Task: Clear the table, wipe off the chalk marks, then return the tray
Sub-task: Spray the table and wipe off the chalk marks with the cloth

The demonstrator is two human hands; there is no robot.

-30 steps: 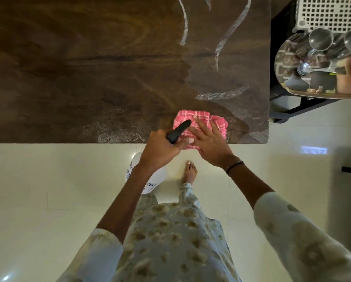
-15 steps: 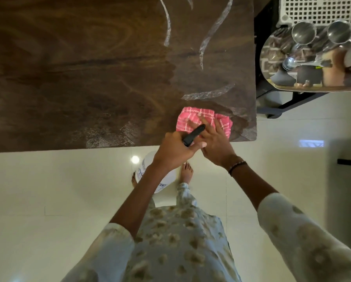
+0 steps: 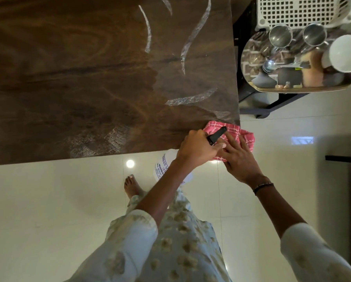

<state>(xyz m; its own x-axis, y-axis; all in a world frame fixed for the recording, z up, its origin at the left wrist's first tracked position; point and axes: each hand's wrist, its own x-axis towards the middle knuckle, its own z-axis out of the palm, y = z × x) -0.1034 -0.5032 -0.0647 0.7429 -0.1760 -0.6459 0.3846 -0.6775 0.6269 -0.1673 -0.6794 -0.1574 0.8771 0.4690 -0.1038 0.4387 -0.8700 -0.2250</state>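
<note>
A dark wooden table (image 3: 68, 78) carries several white chalk marks (image 3: 192, 37) near its right side and a smeared patch near the front edge. A pink checked cloth (image 3: 234, 130) lies over the table's near right corner, partly hanging past the edge. My right hand (image 3: 239, 157) presses flat on the cloth with straight fingers. My left hand (image 3: 197, 148) grips a white spray bottle (image 3: 163, 167) with a black nozzle (image 3: 217, 135), held just in front of the table edge.
An oval tray (image 3: 292, 89) with steel cups (image 3: 280, 35), a white cup (image 3: 345, 53) and a spoon sits on a black stand right of the table. A white perforated basket (image 3: 300, 11) stands behind it. My bare foot (image 3: 131, 186) is on pale floor tiles.
The cloth has slid right along the front edge to the table corner under my right hand. My left hand with the bottle followed it rightward.
</note>
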